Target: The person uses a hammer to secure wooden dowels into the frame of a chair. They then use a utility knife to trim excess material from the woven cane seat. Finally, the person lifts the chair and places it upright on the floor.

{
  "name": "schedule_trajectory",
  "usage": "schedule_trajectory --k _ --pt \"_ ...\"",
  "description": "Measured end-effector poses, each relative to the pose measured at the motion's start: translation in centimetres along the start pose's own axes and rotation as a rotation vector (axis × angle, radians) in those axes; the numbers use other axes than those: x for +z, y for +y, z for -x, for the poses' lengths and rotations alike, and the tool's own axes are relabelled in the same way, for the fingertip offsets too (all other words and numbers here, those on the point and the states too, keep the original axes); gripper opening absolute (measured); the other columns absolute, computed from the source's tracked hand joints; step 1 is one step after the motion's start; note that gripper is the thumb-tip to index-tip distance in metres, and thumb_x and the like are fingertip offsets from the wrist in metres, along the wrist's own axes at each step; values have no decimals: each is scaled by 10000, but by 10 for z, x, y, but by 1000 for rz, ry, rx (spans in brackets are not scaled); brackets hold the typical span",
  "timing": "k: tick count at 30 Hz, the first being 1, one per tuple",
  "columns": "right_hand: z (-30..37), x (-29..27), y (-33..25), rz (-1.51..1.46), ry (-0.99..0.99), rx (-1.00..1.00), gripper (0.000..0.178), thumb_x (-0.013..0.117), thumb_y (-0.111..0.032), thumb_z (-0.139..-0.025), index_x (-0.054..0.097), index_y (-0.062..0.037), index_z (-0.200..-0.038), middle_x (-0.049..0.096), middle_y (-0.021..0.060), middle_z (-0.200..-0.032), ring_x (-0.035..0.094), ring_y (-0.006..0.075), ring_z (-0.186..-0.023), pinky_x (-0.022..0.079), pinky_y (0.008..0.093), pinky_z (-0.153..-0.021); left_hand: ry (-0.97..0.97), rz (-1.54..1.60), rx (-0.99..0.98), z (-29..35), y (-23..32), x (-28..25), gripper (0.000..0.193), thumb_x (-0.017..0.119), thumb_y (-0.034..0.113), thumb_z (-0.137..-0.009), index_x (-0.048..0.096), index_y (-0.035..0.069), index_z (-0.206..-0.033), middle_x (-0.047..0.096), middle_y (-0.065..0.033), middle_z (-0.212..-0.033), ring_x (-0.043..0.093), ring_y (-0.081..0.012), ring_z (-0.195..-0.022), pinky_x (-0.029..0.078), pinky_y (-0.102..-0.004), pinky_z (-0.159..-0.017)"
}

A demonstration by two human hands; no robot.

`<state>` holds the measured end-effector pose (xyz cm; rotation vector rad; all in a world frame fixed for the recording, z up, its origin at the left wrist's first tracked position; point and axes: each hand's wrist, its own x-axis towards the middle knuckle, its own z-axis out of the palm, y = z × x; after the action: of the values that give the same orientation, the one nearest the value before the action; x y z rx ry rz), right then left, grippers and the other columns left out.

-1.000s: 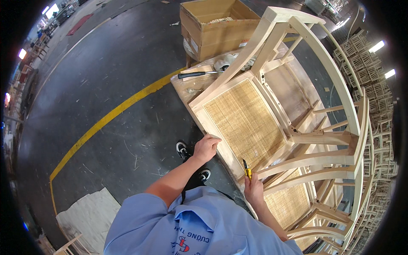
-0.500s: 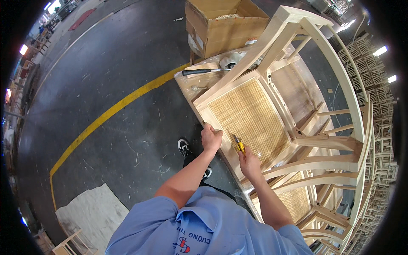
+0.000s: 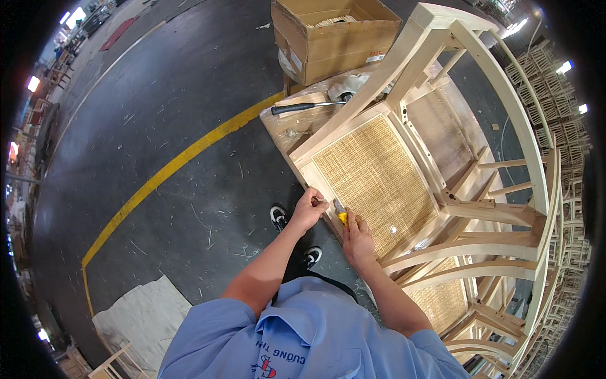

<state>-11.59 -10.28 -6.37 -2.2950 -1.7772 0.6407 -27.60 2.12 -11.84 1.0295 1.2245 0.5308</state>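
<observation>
A pale wooden chair frame lies on its side on a worktable, with a woven cane panel set in its near part. At the panel's near left edge, my left hand is pinched closed; whatever is between its fingertips is too small to make out. My right hand is wrapped round a yellow utility knife. The blade points up and away from me, over the wooden border beside the cane. Only a small gap separates the knife from my left fingertips.
A black-handled hammer lies at the table's far left corner by a crumpled white cloth. Behind it stands an open cardboard box. More chair frames crowd the right. A yellow line crosses the dark floor.
My right hand has moved left with the knife, from over the cane to its wooden border near my left hand. My left hand has shifted slightly and stays pinched.
</observation>
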Motion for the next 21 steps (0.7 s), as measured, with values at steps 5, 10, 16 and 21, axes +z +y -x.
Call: schedule_trajectory --k 5,10,16,21 --pt "-4 2 -7 -17 -21 -38 641 611 -226 -1049 405 -129 -1648 616 253 -1177 658 440 -1088 589 530 -904 -18 -90 72 1 -2 -8 446 895 124 -878 538 93 -1144 610 -25 -915 608 -132 -852 531 -314 -777" --pt "-5 9 -12 -23 12 -54 637 623 -204 -1039 427 -108 -1637 611 259 -1169 658 450 -1065 587 528 -893 3 -106 113 -4 -9 -4 560 952 176 -808 522 84 -1155 623 -52 -932 611 -161 -854 554 -345 -782" --pt "-2 16 -15 -61 56 -42 608 619 -187 -1043 448 -49 -1611 597 266 -1130 665 443 -1015 589 519 -869 45 -170 145 -5 -12 -2 571 962 190 -792 527 75 -1144 634 -59 -912 628 -169 -848 561 -355 -777" --pt "-2 21 -13 -49 92 -53 635 629 -148 -1023 432 -50 -1619 600 266 -1117 668 442 -965 592 516 -825 62 -209 145 -3 -8 -1 565 961 193 -789 532 75 -1138 646 -69 -908 640 -179 -845 565 -364 -780"
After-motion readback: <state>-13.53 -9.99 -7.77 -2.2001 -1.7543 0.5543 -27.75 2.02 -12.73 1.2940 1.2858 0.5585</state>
